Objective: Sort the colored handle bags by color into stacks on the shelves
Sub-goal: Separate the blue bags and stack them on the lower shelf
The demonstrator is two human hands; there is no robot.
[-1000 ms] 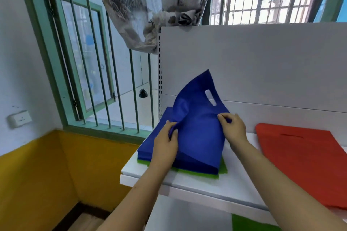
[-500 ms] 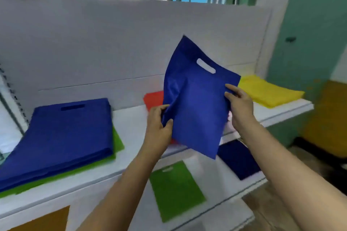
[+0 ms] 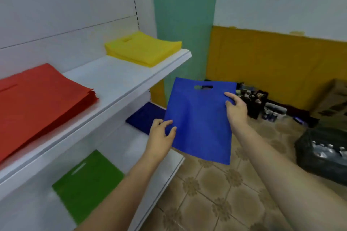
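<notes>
The blue handle bag [image 3: 201, 120] is up in the air, in front of the right end of the white shelves and over the tiled floor [image 3: 210, 199]. It is one bag, spread out flat, with its cut-out handle hole at the top. Two hands hold it. The left hand [image 3: 161, 138] pinches the lower left edge, with the thumb on the front and the other fingers hidden behind the cloth. The right hand [image 3: 235, 108] grips the upper right edge, with its thumb on the front and the other fingers tucked behind.

There are two shelves in view. The upper shelf [image 3: 120, 80] carries two piles. One is a red stack [image 3: 37, 99] on the left, with many thin bags whose edges show at its corner. The other is a yellow stack [image 3: 142, 48] at the far right end. The two piles sit well apart, with bare white shelf between them.

The lower shelf [image 3: 159, 178] carries one green bag [image 3: 88, 184] near the front and one dark blue bag [image 3: 144, 118] farther back. The dark blue bag is partly hidden behind the held bag and the left hand. I cannot tell if either one has more bags under it.

On the floor to the right sit a black bag [image 3: 323, 154], a brown cardboard box [image 3: 332, 97] and a bunch of small dark bottles [image 3: 262, 107] by the yellow wall.
</notes>
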